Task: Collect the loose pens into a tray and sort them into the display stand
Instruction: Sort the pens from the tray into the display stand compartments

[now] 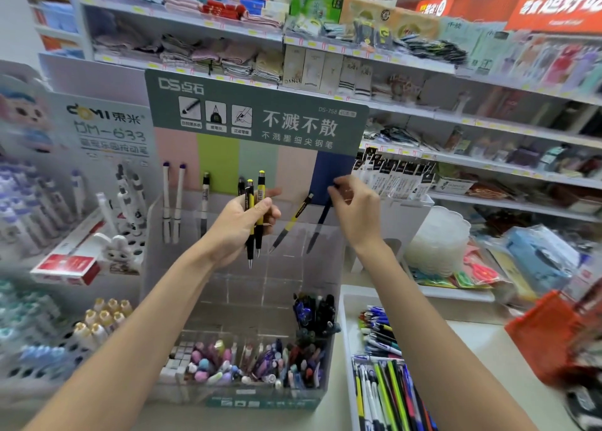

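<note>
A clear tiered display stand (182, 284) with a green header card stands in front of me. My left hand (237, 227) grips a small bunch of yellow-and-black pens (255, 215), tips down, in front of the stand's top row. My right hand (353, 209) pinches the top of a dark blue pen (319, 227) that leans in the top row's right slot. A yellow-and-black pen (293, 222) leans in the slot beside it. A white tray (347, 333) at the lower right holds several loose pens.
White pens stand in the stand's top row at the left; its bottom row is packed with mixed pens. Another pen display (107, 143) and a red-white box (70, 264) are on the left. An orange basket (547, 336) sits at right. Stocked shelves fill the background.
</note>
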